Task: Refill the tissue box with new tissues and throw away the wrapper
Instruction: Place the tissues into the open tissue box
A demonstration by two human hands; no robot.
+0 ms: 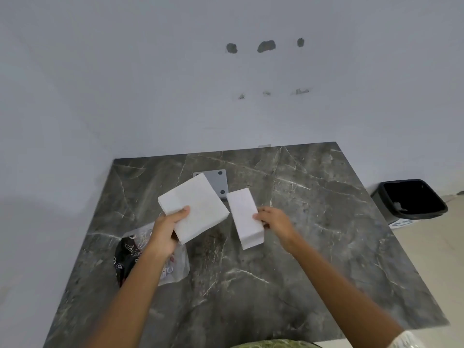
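Observation:
My left hand [167, 231] grips a wide white stack of tissues [198, 208] above the dark marble table [301, 247]. My right hand [273, 222] holds a narrower white tissue stack [244, 217] by its right edge, just to the right of the first stack. Behind both stacks a grey flat piece with dark dots [217, 180] lies on the table, partly hidden; it may be part of the tissue box. The crumpled plastic wrapper [150, 257], clear with black and red print, lies on the table under my left forearm.
A black waste bin [411, 200] stands on the floor past the table's right edge. A white wall [175, 84] runs along the table's far and left sides. Bare marble spreads in front of my hands and to the right.

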